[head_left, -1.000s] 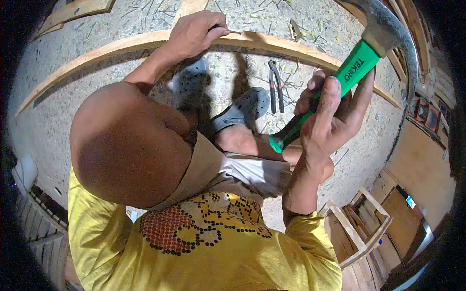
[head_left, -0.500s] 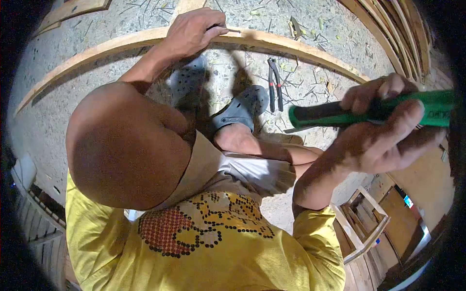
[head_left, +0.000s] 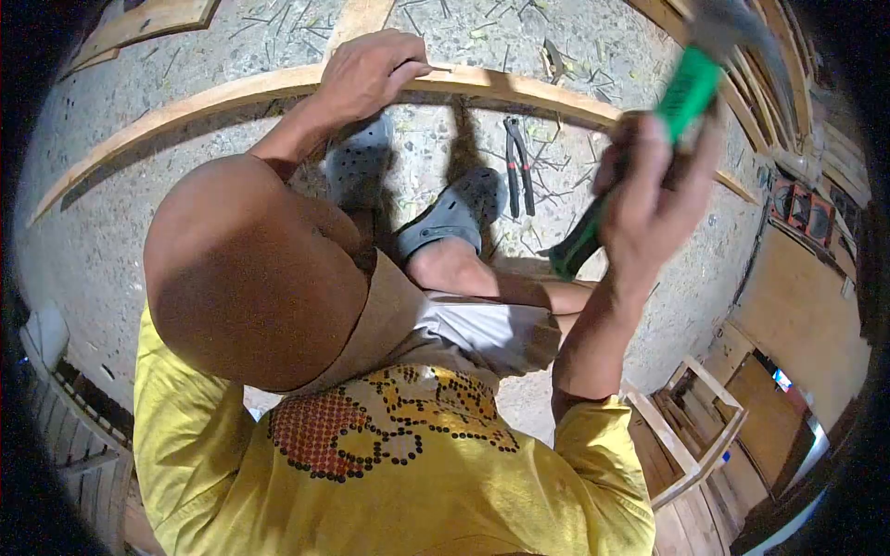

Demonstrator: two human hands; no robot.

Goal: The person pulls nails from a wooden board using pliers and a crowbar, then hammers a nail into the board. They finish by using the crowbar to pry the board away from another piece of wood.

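My right hand (head_left: 654,190) is wrapped round the green and black handle of a hammer (head_left: 693,91). Its metal head is raised at the upper right and blurred by motion. Thumb and fingers of my left hand (head_left: 375,74) are pinched together on top of a long wooden strip (head_left: 232,91), at what looks like a nail (head_left: 445,68); only a small end of it shows past the fingertips. Below the strip, a pair of pincers (head_left: 520,169) with black and red handles lies on the floor beside my shoe (head_left: 459,213).
Many loose nails (head_left: 556,176) are scattered over the speckled floor. Another board (head_left: 360,23) meets the strip from behind. Several planks (head_left: 769,74) stand at the upper right, and a wooden frame (head_left: 732,431) sits at the lower right.
My right hand has swung the hammer from low at the right edge, up and leftward, so its head now shows. My left hand stays at the same spot on the strip.
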